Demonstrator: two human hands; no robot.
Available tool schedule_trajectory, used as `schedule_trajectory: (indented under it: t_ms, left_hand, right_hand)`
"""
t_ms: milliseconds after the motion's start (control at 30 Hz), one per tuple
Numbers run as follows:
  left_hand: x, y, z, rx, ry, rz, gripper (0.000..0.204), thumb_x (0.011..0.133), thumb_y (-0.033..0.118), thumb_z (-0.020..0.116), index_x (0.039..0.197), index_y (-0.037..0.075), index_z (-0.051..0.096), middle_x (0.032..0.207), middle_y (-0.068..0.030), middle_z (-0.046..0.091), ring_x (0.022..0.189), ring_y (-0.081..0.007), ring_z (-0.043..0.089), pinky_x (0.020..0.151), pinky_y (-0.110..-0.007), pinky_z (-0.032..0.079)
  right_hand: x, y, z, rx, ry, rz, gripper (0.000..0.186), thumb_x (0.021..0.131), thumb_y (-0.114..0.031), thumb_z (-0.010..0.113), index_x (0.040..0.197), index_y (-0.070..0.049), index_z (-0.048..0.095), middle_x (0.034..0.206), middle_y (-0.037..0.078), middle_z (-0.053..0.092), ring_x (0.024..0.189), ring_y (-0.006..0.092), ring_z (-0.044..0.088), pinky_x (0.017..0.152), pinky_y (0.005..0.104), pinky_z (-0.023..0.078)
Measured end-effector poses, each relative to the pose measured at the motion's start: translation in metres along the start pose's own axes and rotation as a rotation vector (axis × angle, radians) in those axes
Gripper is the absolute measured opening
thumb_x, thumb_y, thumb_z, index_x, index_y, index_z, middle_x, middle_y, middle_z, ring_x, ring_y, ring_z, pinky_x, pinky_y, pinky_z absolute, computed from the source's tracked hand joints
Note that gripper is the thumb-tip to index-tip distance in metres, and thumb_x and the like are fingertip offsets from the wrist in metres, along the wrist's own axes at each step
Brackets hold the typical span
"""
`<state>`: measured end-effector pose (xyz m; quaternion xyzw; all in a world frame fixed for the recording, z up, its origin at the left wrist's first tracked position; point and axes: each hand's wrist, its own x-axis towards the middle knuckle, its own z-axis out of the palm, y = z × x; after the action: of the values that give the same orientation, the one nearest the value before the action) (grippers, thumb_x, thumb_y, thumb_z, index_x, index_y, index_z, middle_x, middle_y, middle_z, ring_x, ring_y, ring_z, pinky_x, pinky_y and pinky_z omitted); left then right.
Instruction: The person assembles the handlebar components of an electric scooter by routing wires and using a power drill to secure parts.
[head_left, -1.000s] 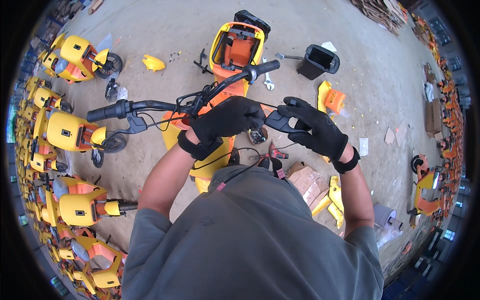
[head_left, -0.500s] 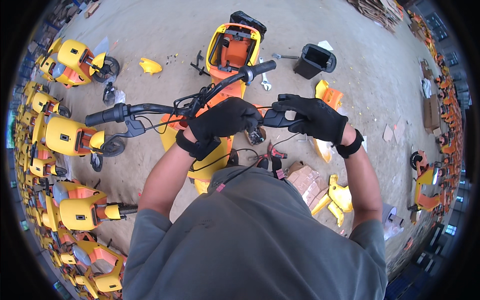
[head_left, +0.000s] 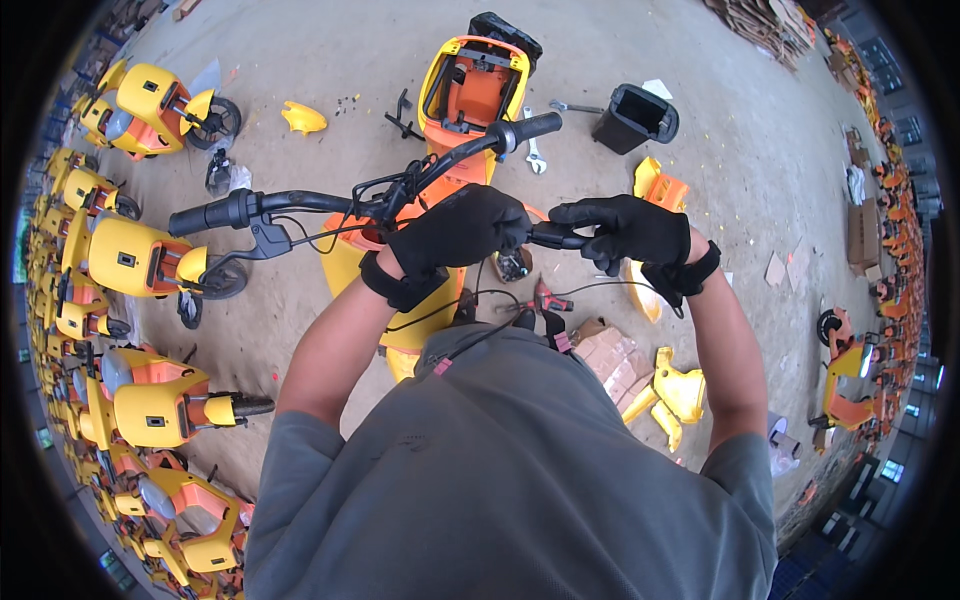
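matt black cloth gloves, glossy yellow plastic scooter panels, rough concrete floor

Handlebar and cables crowd the space just left of the hands; bare floor lies open beyond to their right.

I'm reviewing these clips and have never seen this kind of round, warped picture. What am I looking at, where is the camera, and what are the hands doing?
The picture comes from a wide fisheye camera worn on a person's head, looking down, so straight edges bend near the rim. The grey shirt and forearms at the bottom are the wearer's own. Both hands wear black gloves. The left hand rests on the middle of a scooter's handlebar; the right hand grips a small dark tool or part, too hidden to name. On the concrete floor lie a wrench, a black bin, yellow body panels and cardboard boxes. Rows of yellow scooters stand at left.
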<state>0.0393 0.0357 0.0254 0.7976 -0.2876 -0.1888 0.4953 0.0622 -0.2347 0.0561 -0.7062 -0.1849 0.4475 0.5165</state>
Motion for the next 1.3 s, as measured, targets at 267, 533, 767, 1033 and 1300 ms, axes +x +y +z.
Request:
schedule_trajectory:
  t_ms: [267,533,767,1033,1300]
  left_hand:
    - [-0.001,0.005,-0.004,-0.038,-0.002,-0.039,0.012,0.084,0.008,0.057,0.079,-0.002,0.062,0.072,-0.0124,0.064,0.066,-0.0228,0.062,0.063,-0.032,0.047]
    - [-0.002,-0.003,0.0,0.01,-0.003,-0.007,0.014,0.084,0.009,0.056,0.089,-0.002,0.064,0.067,-0.0072,0.06,0.062,-0.0137,0.056,0.059,-0.028,0.044]
    - [-0.008,0.003,0.002,0.009,0.095,-0.005,0.012,0.084,0.012,0.061,0.085,0.0,0.062,0.073,-0.0138,0.063,0.068,-0.0275,0.063,0.064,-0.035,0.047]
    - [-0.018,0.003,0.003,-0.043,0.179,-0.038,0.015,0.088,0.015,0.06,0.086,-0.001,0.061,0.073,-0.015,0.061,0.07,-0.0306,0.062,0.064,-0.036,0.047]
    - [-0.015,-0.004,0.002,-0.038,0.262,0.048,0.016,0.089,0.013,0.057,0.081,0.0,0.06,0.066,-0.014,0.058,0.062,-0.0279,0.058,0.059,-0.035,0.044]
  right_hand:
    - [0.0,-0.013,-0.001,-0.018,-0.031,-0.033,0.049,0.087,0.0,0.06,0.135,-0.009,0.052,0.091,0.001,0.061,0.067,0.0053,0.054,0.059,0.0218,0.048]
    - [0.007,0.004,-0.006,0.043,-0.123,-0.026,0.051,0.088,-0.007,0.064,0.137,-0.007,0.049,0.089,-0.001,0.06,0.065,0.0061,0.054,0.057,0.0233,0.047]
    - [0.006,0.005,-0.008,0.07,-0.074,0.109,0.05,0.085,-0.012,0.069,0.132,-0.001,0.052,0.118,0.006,0.062,0.105,0.0123,0.054,0.091,0.0273,0.045]
    - [-0.018,-0.024,0.0,0.009,0.086,0.108,0.044,0.088,-0.009,0.064,0.13,-0.009,0.054,0.092,0.001,0.063,0.063,0.0053,0.058,0.053,0.0215,0.048]
    - [-0.066,-0.033,-0.002,0.047,0.265,0.049,0.039,0.091,-0.009,0.059,0.129,-0.004,0.052,0.089,0.001,0.06,0.072,0.0051,0.055,0.061,0.0205,0.046]
